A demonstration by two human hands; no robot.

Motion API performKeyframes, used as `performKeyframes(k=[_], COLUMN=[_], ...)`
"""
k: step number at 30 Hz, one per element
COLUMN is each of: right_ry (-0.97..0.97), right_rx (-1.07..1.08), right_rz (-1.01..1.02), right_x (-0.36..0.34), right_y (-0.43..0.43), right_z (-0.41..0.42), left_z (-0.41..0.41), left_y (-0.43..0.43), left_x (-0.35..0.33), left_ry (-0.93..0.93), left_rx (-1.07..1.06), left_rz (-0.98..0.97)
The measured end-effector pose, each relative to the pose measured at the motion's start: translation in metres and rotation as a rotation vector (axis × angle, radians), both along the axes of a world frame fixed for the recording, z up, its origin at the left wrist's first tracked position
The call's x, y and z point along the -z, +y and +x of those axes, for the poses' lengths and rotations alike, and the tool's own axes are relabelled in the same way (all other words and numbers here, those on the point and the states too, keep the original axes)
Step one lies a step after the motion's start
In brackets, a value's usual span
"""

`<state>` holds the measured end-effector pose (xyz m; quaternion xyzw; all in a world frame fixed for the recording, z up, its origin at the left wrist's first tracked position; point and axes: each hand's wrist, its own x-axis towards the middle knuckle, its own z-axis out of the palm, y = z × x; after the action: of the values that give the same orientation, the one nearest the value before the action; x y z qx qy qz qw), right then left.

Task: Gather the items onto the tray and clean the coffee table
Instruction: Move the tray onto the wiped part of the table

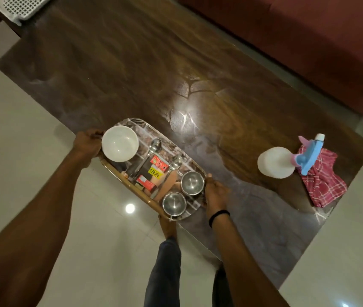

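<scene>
A patterned oval tray (177, 149) sits partly over the near edge of the dark wooden coffee table (132, 69). On it are a white bowl (119, 144), two steel spoons (154, 145), a red packet with a yellow price sticker (154, 171) and two steel cups (192, 182). My left hand (87, 141) grips the tray's left end beside the bowl. My right hand (215, 192) grips the tray's right end beside the cups. A white spray bottle with a blue and pink trigger (274, 162) and a red checked cloth (322, 178) lie on the table's right end.
A maroon sofa (309, 41) runs along the table's far side. A white perforated basket (24, 6) shows at the top left corner. Glossy white floor tiles (21, 129) surround the table, and my legs and a bare foot (168, 227) stand at its near edge.
</scene>
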<state>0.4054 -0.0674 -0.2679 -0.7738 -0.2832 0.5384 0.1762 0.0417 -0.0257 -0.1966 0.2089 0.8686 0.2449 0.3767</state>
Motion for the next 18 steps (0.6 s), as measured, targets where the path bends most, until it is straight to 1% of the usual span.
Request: performKeyframes(k=[4,7,9,12,18], right_ry=[-0.045,-0.034,-0.066,-0.11,-0.152], right_rx=[0.023,0.023,0.0,-0.006,-0.015], right_rz=[-0.034,-0.046,-0.047,-0.01,0.004], right_x=[-0.004,0.014,0.004,-0.024,-0.031], right_y=[0.021,0.028,0.035,0.045,0.047], right_z=[-0.054,-0.075,-0.089,-0.099,-0.101], left_z=[-0.045,-0.067,-0.077,-0.086,-0.088], left_y=[0.013,0.02,0.021,0.02,0.017], left_x=[0.009,0.014,0.017,0.022,0.03], left_ry=[-0.02,-0.035,-0.045,-0.044,-0.02], left_rx=[-0.016,-0.012,-0.001,-0.004,-0.024], left_rz=[0.012,0.021,0.029,0.039,0.056])
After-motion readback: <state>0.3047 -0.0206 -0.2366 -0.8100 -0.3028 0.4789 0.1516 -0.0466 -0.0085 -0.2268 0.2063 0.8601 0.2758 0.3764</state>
